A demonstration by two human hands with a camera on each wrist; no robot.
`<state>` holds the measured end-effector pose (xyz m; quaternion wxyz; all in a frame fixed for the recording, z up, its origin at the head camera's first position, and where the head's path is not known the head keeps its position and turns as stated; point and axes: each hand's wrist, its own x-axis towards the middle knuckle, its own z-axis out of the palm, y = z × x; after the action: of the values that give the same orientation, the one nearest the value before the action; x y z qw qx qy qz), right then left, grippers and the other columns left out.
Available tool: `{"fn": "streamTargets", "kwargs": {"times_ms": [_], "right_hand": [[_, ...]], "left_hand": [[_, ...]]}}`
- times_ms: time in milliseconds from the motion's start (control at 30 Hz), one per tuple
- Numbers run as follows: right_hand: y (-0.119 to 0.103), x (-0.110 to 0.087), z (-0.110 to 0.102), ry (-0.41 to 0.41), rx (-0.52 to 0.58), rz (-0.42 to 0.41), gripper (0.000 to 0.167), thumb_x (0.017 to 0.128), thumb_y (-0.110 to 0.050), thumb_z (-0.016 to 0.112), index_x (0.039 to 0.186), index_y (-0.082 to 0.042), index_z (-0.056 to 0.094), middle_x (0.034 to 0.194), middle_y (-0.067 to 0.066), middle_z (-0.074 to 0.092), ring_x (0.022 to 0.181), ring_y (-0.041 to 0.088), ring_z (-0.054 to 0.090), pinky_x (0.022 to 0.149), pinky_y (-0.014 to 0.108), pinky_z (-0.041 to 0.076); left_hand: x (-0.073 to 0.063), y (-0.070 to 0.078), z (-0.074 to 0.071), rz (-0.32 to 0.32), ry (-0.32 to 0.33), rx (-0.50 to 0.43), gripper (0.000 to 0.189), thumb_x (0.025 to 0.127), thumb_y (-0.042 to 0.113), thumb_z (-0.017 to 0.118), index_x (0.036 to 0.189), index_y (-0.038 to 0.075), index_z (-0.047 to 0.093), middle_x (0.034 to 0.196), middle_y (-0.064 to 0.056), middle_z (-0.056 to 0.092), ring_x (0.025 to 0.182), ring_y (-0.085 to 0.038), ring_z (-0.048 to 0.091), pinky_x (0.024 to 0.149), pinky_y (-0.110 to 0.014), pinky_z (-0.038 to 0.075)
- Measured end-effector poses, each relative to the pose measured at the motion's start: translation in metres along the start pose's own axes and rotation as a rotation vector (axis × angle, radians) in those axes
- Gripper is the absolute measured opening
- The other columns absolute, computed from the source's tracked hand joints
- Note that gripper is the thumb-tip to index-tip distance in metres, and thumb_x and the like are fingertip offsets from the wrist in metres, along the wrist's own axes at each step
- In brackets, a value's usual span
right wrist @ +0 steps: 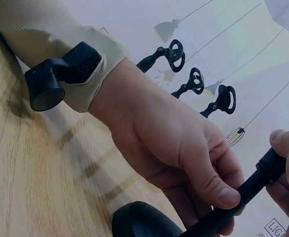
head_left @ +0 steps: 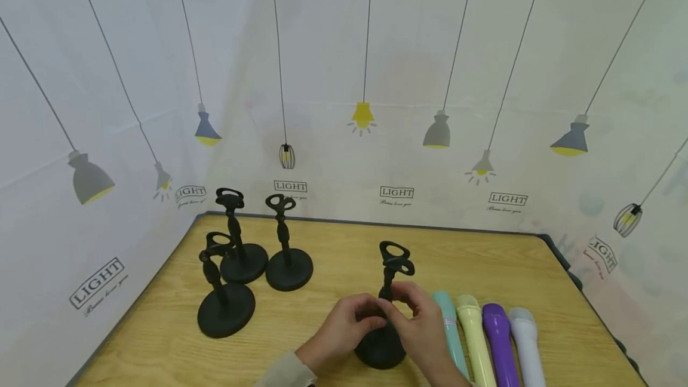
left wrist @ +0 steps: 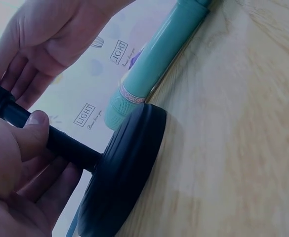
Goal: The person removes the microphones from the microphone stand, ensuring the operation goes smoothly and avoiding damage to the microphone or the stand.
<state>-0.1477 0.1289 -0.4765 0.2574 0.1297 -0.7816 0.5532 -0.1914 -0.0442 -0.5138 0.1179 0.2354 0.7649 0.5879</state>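
Observation:
A black desktop microphone stand (head_left: 380,348) with a round base and a clip on top stands upright on the table in front of me. My left hand (head_left: 349,324) grips its pole from the left, thumb and fingers around the lower tube in the left wrist view. Higher up, my right hand (head_left: 421,324) pinches the collar (right wrist: 272,165) of the pole between thumb and fingers. The clip (head_left: 398,257) rises above both hands. In the left wrist view the base (left wrist: 127,173) sits on the wood, close to a teal microphone (left wrist: 159,54).
Three more black microphone stands (head_left: 289,270) are grouped at the back left. Right of my hands lie the teal microphone, a yellow microphone (head_left: 475,339), a purple microphone (head_left: 501,345) and a white microphone (head_left: 528,345) in a row. A printed cloth wall (head_left: 333,76) encloses the wooden table (head_left: 322,249).

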Motion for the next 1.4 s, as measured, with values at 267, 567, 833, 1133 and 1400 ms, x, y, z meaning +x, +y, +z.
{"fn": "streamTargets", "kwargs": {"times_ms": [267,567,833,1133,1400], "right_hand": [[0.005,0.002,-0.003,-0.077,-0.006,-0.104,0.023,0.095,0.004,0.079,0.115,-0.008,0.077,0.108,0.007,0.080,0.101,0.009,0.076,0.091,0.023,0.063],[0.001,0.003,-0.003,-0.165,0.034,0.063,0.032,0.098,-0.005,0.078,0.129,-0.006,0.072,0.121,0.006,0.080,0.113,0.018,0.077,0.100,0.024,0.060],[-0.008,0.007,0.004,-0.072,-0.017,0.189,0.028,0.092,-0.010,0.086,0.118,-0.009,0.075,0.112,0.005,0.080,0.105,0.018,0.078,0.095,0.026,0.061],[0.005,0.003,-0.010,-0.093,0.023,0.025,0.025,0.093,-0.005,0.084,0.114,-0.015,0.076,0.108,-0.002,0.079,0.098,0.005,0.075,0.088,0.029,0.064],[0.016,-0.001,-0.022,-0.137,0.036,-0.046,0.023,0.099,0.002,0.075,0.119,-0.010,0.076,0.116,0.007,0.079,0.104,0.004,0.074,0.092,0.022,0.062]], "left_hand": [[0.003,0.004,-0.001,0.009,0.000,0.038,0.017,0.102,0.010,0.074,0.117,0.018,0.079,0.114,0.003,0.081,0.105,-0.004,0.073,0.095,-0.022,0.058],[0.003,0.004,-0.001,0.000,-0.006,0.032,0.018,0.103,0.012,0.074,0.120,0.014,0.078,0.115,-0.001,0.081,0.104,-0.004,0.072,0.094,-0.023,0.059],[0.003,0.004,0.001,-0.002,0.001,0.041,0.018,0.103,0.014,0.074,0.121,0.016,0.079,0.118,0.002,0.081,0.109,-0.006,0.074,0.100,-0.026,0.059],[0.002,0.003,0.002,-0.028,0.014,0.052,0.017,0.103,0.011,0.075,0.116,0.021,0.080,0.113,0.005,0.081,0.104,-0.006,0.073,0.096,-0.025,0.059],[0.003,0.002,0.002,-0.034,0.018,0.046,0.015,0.101,0.011,0.076,0.113,0.018,0.080,0.112,0.004,0.081,0.104,-0.006,0.073,0.095,-0.025,0.059]]}}
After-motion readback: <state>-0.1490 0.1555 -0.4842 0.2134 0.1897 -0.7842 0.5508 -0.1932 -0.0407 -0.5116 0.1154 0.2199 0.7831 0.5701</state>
